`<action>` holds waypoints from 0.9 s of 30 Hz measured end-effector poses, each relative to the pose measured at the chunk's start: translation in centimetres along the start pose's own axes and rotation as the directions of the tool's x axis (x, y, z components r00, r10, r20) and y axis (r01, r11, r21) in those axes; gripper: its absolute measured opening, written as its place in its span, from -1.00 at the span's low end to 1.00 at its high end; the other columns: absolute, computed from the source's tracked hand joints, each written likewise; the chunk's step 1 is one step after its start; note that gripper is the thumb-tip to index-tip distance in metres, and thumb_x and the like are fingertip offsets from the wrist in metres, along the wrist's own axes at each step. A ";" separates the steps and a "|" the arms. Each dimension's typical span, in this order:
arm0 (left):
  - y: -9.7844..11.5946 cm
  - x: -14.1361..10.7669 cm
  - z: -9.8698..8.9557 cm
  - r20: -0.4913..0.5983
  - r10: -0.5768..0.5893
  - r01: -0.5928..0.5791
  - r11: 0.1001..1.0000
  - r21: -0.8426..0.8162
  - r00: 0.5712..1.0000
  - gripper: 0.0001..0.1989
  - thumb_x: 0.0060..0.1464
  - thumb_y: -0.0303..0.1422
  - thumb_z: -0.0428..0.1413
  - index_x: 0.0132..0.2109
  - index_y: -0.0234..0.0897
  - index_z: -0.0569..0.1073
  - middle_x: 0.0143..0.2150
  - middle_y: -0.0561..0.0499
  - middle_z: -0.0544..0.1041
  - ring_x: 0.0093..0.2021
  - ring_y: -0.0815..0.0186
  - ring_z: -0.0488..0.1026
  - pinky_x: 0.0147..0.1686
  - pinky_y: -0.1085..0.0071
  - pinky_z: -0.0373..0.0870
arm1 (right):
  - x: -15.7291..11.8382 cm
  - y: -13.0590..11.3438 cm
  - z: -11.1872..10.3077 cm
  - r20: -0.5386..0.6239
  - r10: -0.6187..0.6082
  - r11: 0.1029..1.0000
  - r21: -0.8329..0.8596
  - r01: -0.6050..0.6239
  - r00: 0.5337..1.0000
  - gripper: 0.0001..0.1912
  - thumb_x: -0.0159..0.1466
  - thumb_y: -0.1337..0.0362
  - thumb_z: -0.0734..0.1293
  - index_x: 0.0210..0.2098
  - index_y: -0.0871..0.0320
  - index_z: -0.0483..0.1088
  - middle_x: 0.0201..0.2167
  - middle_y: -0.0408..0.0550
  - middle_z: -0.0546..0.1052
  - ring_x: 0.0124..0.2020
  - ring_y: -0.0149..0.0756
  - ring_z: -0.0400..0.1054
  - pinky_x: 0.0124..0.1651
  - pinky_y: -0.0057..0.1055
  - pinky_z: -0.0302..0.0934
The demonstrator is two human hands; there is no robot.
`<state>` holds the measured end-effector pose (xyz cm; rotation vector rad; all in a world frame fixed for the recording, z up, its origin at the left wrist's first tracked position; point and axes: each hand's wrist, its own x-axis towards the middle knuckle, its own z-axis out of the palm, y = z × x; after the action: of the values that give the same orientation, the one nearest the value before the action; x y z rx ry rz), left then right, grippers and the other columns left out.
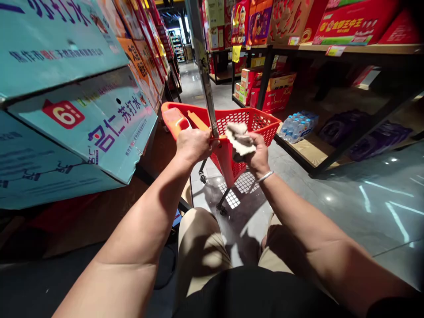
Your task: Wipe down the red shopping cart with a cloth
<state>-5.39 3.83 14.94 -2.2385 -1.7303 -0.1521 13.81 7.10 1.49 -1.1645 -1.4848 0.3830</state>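
A red plastic rolling shopping basket (228,159) with perforated sides stands tilted between my knees, its small black wheels showing below. My left hand (194,145) is closed on the near rim of the basket, beside the foot of a worn metal pole (206,79). The pole slants up out of the top of the view. In my right hand (260,154) is a crumpled, dirty white cloth (240,139), held over the near right part of the basket. The fingertips of that hand are partly hidden behind the cloth.
Large light-blue cartons (109,119) are stacked close on the left. At the right, a shelf (304,152) bears packs of water bottles (296,127) low down and red boxes (354,24) above. A grey tiled aisle (192,81) runs away ahead.
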 end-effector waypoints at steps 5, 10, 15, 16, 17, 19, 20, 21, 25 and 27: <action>-0.4 0.1 0.5 -0.013 -0.004 0.004 1.000 -0.016 1.000 -0.48 0.25 0.05 -0.05 -0.03 -0.26 0.56 -0.16 -0.17 0.61 -0.03 -0.01 0.53 -0.04 0.17 0.37 | 3.9 -2.4 -1.6 0.234 -0.235 0.960 -0.095 0.263 0.943 -0.61 0.20 0.17 0.39 0.02 0.07 0.47 0.00 -0.02 0.37 0.06 -0.20 0.32 0.21 -0.24 0.25; -0.3 0.1 0.6 -0.016 -0.023 0.021 0.995 -0.095 1.000 -0.53 0.20 0.06 0.01 -0.04 -0.19 0.56 -0.14 -0.13 0.59 0.05 -0.05 0.48 0.00 0.12 0.34 | 3.4 0.7 -1.2 0.093 -0.077 0.953 -0.286 0.101 0.993 -0.53 0.13 0.22 0.42 0.04 0.11 0.42 0.02 0.02 0.32 0.05 -0.17 0.33 0.19 -0.24 0.26; -0.1 0.2 0.7 -0.016 -0.051 0.047 0.976 -0.213 0.999 -0.57 0.16 -0.02 0.04 -0.07 -0.22 0.56 -0.15 -0.15 0.57 0.13 -0.07 0.43 0.03 0.13 0.33 | -2.9 2.5 1.7 0.001 -0.063 0.983 -0.174 0.062 0.998 -0.45 0.14 0.15 0.41 0.10 0.13 0.31 0.14 0.14 0.20 0.21 -0.11 0.22 0.31 -0.23 0.16; -0.2 0.2 0.8 -0.022 -0.054 0.047 0.971 -0.235 0.998 -0.58 0.17 -0.03 0.03 -0.07 -0.22 0.56 -0.14 -0.15 0.57 0.13 -0.07 0.43 0.03 0.13 0.33 | -4.4 2.7 2.4 0.041 -0.049 0.985 -0.161 0.055 0.998 -0.46 0.14 0.13 0.41 0.10 0.09 0.31 0.15 0.12 0.20 0.20 -0.12 0.23 0.30 -0.23 0.18; -0.3 0.2 0.9 -0.029 -0.056 0.047 0.967 -0.250 0.998 -0.59 0.17 -0.05 0.02 -0.07 -0.23 0.56 -0.14 -0.16 0.56 0.14 -0.07 0.43 0.04 0.13 0.32 | -5.8 3.0 2.9 0.082 -0.027 0.986 -0.159 0.040 0.996 -0.46 0.13 0.13 0.42 0.09 0.07 0.31 0.15 0.10 0.21 0.19 -0.13 0.24 0.28 -0.23 0.20; -0.6 0.3 1.1 -0.036 -0.053 0.042 0.966 -0.257 0.998 -0.60 0.17 -0.06 0.02 -0.08 -0.23 0.56 -0.15 -0.17 0.56 0.14 -0.07 0.42 0.05 0.11 0.31 | -7.9 3.7 3.5 0.146 0.028 0.986 -0.167 -0.003 0.989 -0.48 0.10 0.16 0.42 0.05 0.06 0.34 0.10 0.09 0.26 0.12 -0.14 0.30 0.23 -0.24 0.25; -0.8 0.4 1.2 -0.035 -0.050 0.039 0.967 -0.253 0.998 -0.61 0.16 -0.07 0.03 -0.08 -0.23 0.56 -0.16 -0.17 0.56 0.14 -0.07 0.42 0.06 0.11 0.31 | -8.5 4.0 3.5 0.169 0.052 0.985 -0.171 -0.023 0.984 -0.51 0.09 0.19 0.42 0.01 0.07 0.35 0.05 0.08 0.28 0.06 -0.15 0.33 0.19 -0.24 0.28; -0.9 0.4 1.3 -0.032 -0.047 0.038 0.967 -0.250 0.998 -0.61 0.16 -0.07 0.04 -0.09 -0.23 0.56 -0.16 -0.16 0.55 0.14 -0.07 0.42 0.06 0.11 0.30 | -8.7 4.2 3.4 0.183 0.073 0.984 -0.175 -0.041 0.980 -0.57 0.08 0.22 0.41 -0.04 0.08 0.37 -0.01 0.06 0.31 0.01 -0.17 0.35 0.15 -0.25 0.31; -1.1 0.6 1.3 -0.002 -0.049 0.047 0.972 -0.230 0.999 -0.62 0.18 -0.06 0.05 -0.08 -0.23 0.55 -0.18 -0.12 0.54 0.17 -0.06 0.39 0.08 0.12 0.28 | -5.2 2.2 1.5 0.021 -0.024 0.987 -0.161 0.027 0.999 -0.74 0.16 0.16 0.38 -0.19 0.10 0.36 -0.10 0.02 0.34 0.00 -0.20 0.32 0.15 -0.22 0.31; -1.1 0.6 1.0 0.016 -0.027 0.029 0.983 -0.183 1.000 -0.59 0.18 -0.03 0.06 -0.07 -0.25 0.56 -0.19 -0.10 0.54 0.16 -0.06 0.40 0.07 0.13 0.28 | -1.8 0.1 0.1 -0.139 -0.177 0.977 -0.146 0.157 0.974 -0.73 0.24 0.11 0.36 -0.15 0.13 0.39 -0.06 0.04 0.35 0.03 -0.21 0.31 0.17 -0.21 0.28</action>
<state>-6.37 4.98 14.31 -2.3478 -1.8220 -0.3153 13.50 5.75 0.40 -1.1374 -1.4795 0.0782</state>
